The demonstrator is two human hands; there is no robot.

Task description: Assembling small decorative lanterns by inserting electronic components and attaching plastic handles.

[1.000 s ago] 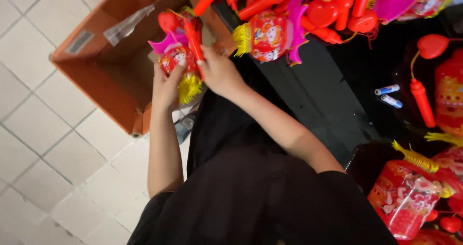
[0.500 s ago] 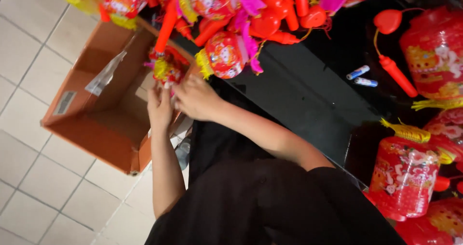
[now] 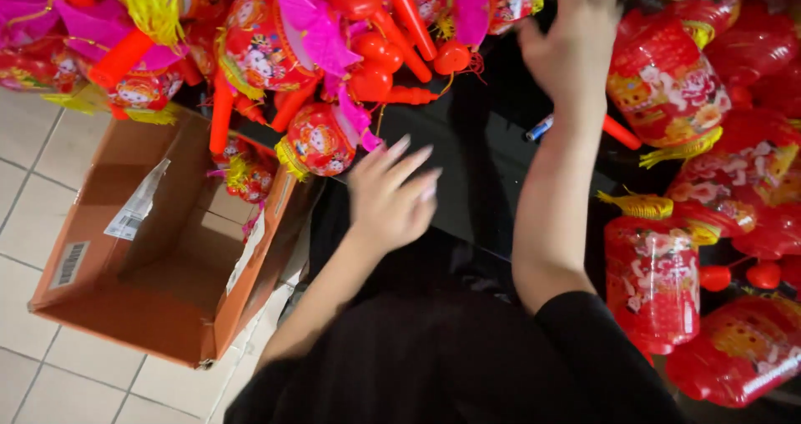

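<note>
My left hand (image 3: 392,194) open, fingers spread, empty, near round red lantern (image 3: 319,138). My right hand (image 3: 571,44) open, reaching toward cylindrical lantern (image 3: 663,86). Grip handles, avoid crushing tassels.

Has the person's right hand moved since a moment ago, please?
Yes. The right hand has left the left hand beside the cardboard box and reached rightward over the black table.

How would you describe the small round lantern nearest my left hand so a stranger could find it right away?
Start at the open cardboard box on the tiled floor. Just past its far right corner, at the edge of the black table, hangs a small round red lantern, just left of the open left hand. Unlike the tall cylinder lanterns on the right, it is ball-shaped, with a yellow fringe.
</note>
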